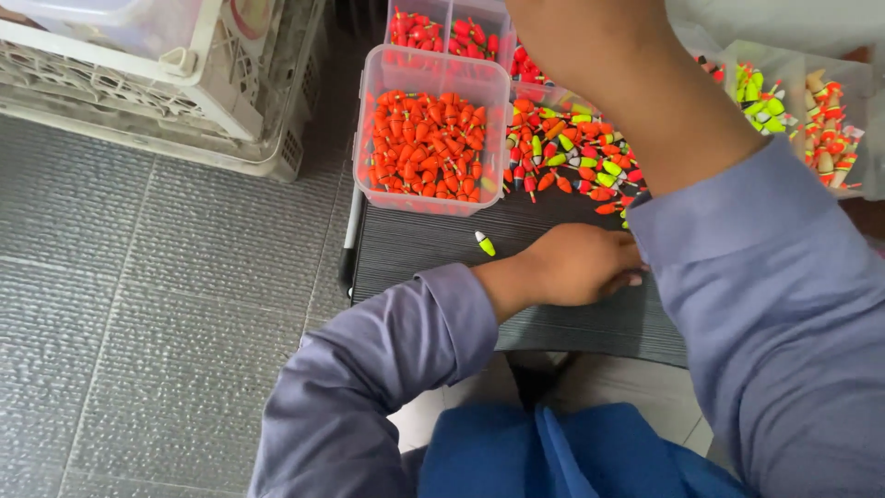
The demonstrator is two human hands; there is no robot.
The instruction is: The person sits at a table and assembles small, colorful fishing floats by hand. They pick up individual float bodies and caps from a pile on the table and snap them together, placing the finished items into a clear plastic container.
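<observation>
Floats [572, 157] heaped on dark ribbed table [415, 249], grey tiled floor [157, 304] beneath.

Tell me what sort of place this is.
Probably a small workshop or home sorting station for fishing floats. A clear tub full of orange floats sits on a low dark ribbed table, a mixed loose pile lies beside it, and white plastic crates stand on the grey tiled floor.

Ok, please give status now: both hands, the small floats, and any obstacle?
Left hand flat on dark ribbed table, fingers curled beside mixed float pile. Right hand out of frame, forearm raised over pile. One yellow-green float lies apart. Nothing blocking.
</observation>
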